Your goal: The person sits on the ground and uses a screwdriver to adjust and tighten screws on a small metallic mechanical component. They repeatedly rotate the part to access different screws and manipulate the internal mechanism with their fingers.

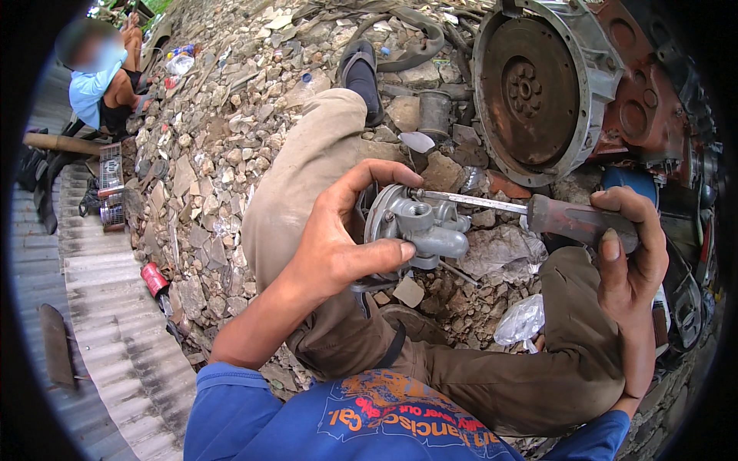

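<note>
My left hand (350, 230) is closed around a grey cast-metal part (419, 219) with a round flange, a threaded port and stubby outlets, held above my legs. Its thumb presses on the near side and a fingertip rests at the flange's far edge. In my right hand (634, 253) is a screwdriver (565, 215) with a worn, dark reddish-grey handle, gripped at the handle's end between thumb and fingers. The screwdriver's steel shaft points left, its tip meeting the flange edge beside my left fingertip. Whether the tip sits in a screw slot cannot be made out.
A large engine block (638, 84) with a flywheel (526, 88) stands at the far right. Stony rubble (200, 169) covers the ground. A metal cylinder (435, 115), a plastic bag (521, 319) and a red can (154, 280) lie about. Another person (100, 81) sits far left, beyond corrugated sheeting (115, 307).
</note>
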The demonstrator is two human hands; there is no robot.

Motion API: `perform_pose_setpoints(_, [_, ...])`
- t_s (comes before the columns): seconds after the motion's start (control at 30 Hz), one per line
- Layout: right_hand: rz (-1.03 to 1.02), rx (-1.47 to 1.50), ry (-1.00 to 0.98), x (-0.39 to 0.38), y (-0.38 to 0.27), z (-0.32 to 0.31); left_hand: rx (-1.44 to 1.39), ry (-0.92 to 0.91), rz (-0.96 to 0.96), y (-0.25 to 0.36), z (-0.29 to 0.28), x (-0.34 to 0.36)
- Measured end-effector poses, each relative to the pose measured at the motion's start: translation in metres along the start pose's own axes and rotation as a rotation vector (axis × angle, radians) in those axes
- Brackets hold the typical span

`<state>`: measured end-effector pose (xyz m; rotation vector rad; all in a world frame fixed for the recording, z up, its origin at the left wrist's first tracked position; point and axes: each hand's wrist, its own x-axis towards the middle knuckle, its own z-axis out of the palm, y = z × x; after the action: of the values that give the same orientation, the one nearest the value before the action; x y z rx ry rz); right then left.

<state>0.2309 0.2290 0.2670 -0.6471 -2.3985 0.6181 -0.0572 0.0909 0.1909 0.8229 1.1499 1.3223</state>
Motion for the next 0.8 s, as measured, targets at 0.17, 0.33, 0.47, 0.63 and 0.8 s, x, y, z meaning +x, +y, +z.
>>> perform_pose_setpoints(0.17, [-0.099,-0.047,-0.1,0.004,-0.003,-0.006,0.004,0.01,-0.02,0.004,0.002,0.0])
perform_pose_setpoints(0.33, [-0.031,0.016,-0.133,0.001,-0.001,-0.003,0.055,0.035,0.012,0.003,0.001,-0.002])
perform_pose_setpoints(0.47, [0.075,0.047,-0.078,-0.018,0.002,0.01,0.112,0.082,0.055,-0.002,-0.001,-0.001])
perform_pose_setpoints(0.63, [0.226,-0.013,-0.426,-0.005,0.005,-0.012,0.22,0.101,0.126,-0.003,-0.001,-0.003])
perform_pose_setpoints(0.8, [0.233,0.178,-0.056,-0.013,0.003,0.014,0.278,0.115,0.132,-0.004,0.002,0.0])
